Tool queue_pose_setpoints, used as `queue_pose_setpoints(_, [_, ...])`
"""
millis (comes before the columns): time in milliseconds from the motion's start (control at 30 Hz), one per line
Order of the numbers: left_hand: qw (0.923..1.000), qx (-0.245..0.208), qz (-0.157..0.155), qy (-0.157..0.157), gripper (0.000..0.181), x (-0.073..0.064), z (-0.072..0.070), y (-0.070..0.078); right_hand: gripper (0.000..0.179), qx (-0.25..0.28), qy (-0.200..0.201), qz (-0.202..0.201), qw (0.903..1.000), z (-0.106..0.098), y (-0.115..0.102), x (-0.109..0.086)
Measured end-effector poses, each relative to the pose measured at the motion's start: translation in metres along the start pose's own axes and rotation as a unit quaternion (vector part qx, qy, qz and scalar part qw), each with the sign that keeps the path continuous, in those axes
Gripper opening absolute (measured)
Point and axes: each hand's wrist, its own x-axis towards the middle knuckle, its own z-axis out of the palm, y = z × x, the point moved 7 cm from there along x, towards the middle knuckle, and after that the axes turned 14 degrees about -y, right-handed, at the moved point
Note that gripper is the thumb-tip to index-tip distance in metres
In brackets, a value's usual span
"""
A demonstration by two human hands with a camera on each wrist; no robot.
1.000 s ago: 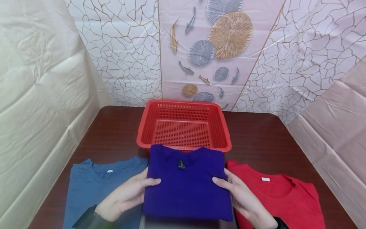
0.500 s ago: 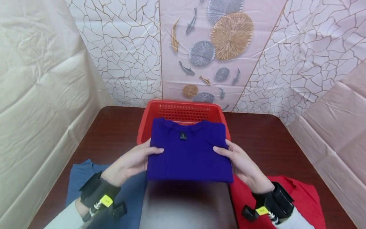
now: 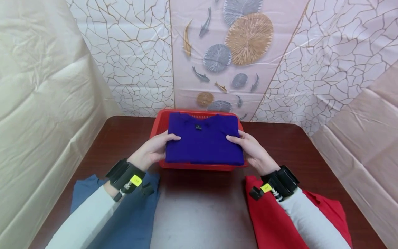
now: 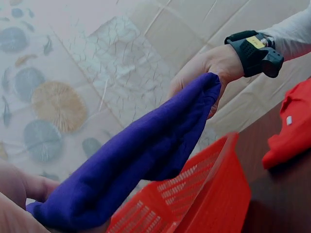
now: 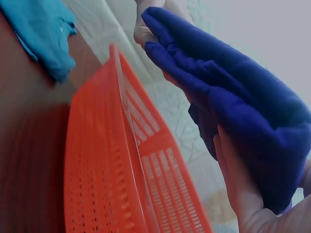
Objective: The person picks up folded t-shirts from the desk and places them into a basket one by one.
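Observation:
A folded dark purple-blue T-shirt [image 3: 203, 147] with a small black neck label is held flat over the red plastic basket [image 3: 199, 167]. My left hand [image 3: 152, 148] grips its left edge, thumb on top and fingers underneath. On the opposite edge my right hand [image 3: 253, 150] holds it the same way. In the left wrist view the shirt [image 4: 136, 160] hangs above the basket's rim, its folds sagging between both hands. From the right wrist view, fingers of my right hand [image 5: 243, 184] support the layers from below. Most of the basket's inside is hidden by the shirt in the head view.
A folded blue T-shirt [image 3: 133, 214] lies at the left, partly under my left forearm. On the right lies a folded red T-shirt [image 3: 267, 221], partly covered by my right forearm. Between them is a grey surface [image 3: 202, 214] on the brown table [image 3: 280, 145].
Both hands have carried the purple-blue T-shirt forward, away from the body, from above the grey surface to over the red basket. The blue and red shirts have stayed in place.

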Motion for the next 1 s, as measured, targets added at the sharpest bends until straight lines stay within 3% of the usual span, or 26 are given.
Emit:
queue_pose_setpoints(200, [0.9989,-0.026,-0.001,0.039,0.067,0.026,-0.02,0.001,0.063,0.015,0.011,0.02,0.9996,-0.016,0.006,0.027])
queue_pose_setpoints(433, [0.9981,-0.003,-0.01,0.061,0.068,0.05,-0.039,-0.006,0.07,-0.014,0.009,0.041,0.999,-0.029,0.019,0.052])
queue_pose_setpoints(567, [0.9972,0.007,-0.024,0.071,0.067,0.057,-0.047,-0.012,0.073,-0.028,0.016,0.055,0.998,-0.033,0.026,0.061])
queue_pose_setpoints(900, [0.9982,0.005,-0.035,0.047,0.075,0.066,-0.057,-0.021,0.081,-0.067,0.024,0.083,0.994,-0.037,0.045,0.075])
queue_pose_setpoints(1000, [0.9978,0.026,-0.043,0.043,0.077,0.066,-0.059,-0.023,0.08,-0.071,0.027,0.091,0.9929,-0.038,0.049,0.078])
